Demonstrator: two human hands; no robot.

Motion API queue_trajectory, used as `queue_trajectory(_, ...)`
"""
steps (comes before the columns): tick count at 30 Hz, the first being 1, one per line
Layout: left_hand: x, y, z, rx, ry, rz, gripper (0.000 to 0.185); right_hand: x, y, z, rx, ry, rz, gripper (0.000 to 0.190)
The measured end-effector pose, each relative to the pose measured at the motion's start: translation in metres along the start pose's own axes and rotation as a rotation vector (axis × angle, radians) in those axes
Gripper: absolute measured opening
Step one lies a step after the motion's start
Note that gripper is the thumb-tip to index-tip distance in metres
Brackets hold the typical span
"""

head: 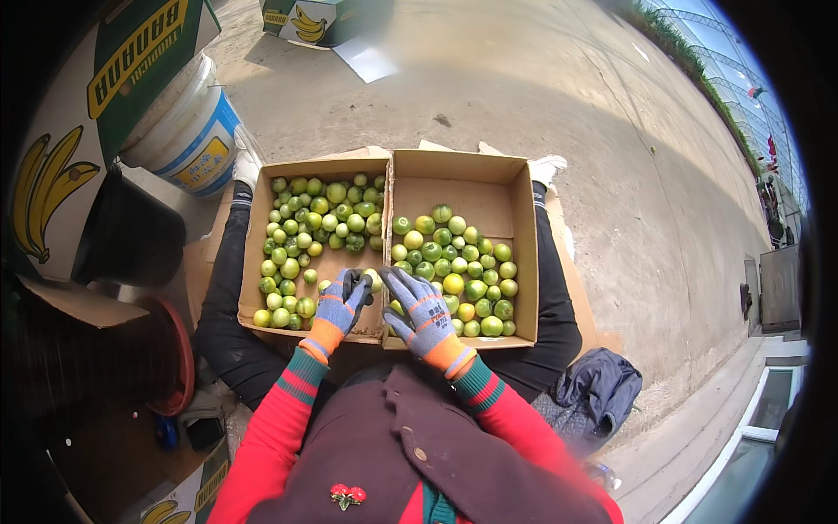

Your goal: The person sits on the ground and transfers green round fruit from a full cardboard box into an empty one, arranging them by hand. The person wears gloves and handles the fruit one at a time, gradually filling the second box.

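Observation:
Two shallow cardboard boxes stand side by side between my outstretched legs, and both hold many green tomatoes. In the left box (340, 298) the tomatoes (321, 205) are mostly small, and part of its bottom shows bare. The right box (452, 187) holds tomatoes (474, 288) with a few yellowish ones, and its far part shows bare cardboard. My left hand (342, 308), in a grey-blue and orange knitted glove, pinches a pale green tomato (372, 280) near the shared wall. My right hand (422, 314), gloved alike, hovers over the wall and right box, thumb apart from the fingers; its palm is hidden.
A white plastic bucket (196, 141), a black tub (134, 229) and a printed banana carton (62, 164) stand at the left. Another carton (311, 23) and a white sheet (365, 60) lie ahead on the concrete floor. A dark jacket (599, 393) lies by my right knee.

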State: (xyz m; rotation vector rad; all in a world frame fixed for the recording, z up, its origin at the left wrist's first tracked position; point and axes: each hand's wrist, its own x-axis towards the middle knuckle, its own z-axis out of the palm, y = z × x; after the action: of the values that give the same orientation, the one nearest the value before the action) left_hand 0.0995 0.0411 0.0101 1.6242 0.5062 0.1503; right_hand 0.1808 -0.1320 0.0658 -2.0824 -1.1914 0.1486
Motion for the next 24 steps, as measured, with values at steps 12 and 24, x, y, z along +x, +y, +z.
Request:
queue_trajectory(12,-0.004,0.016,-0.017,0.062,-0.089,0.141,0.020,0.029,-0.010,0.017,-0.247,-0.182,0.097,0.058)
queue_trajectory(24,-0.001,-0.016,-0.058,0.702,0.144,0.037,0.033,0.058,0.121,-0.075,-0.929,0.162,0.418,0.049)
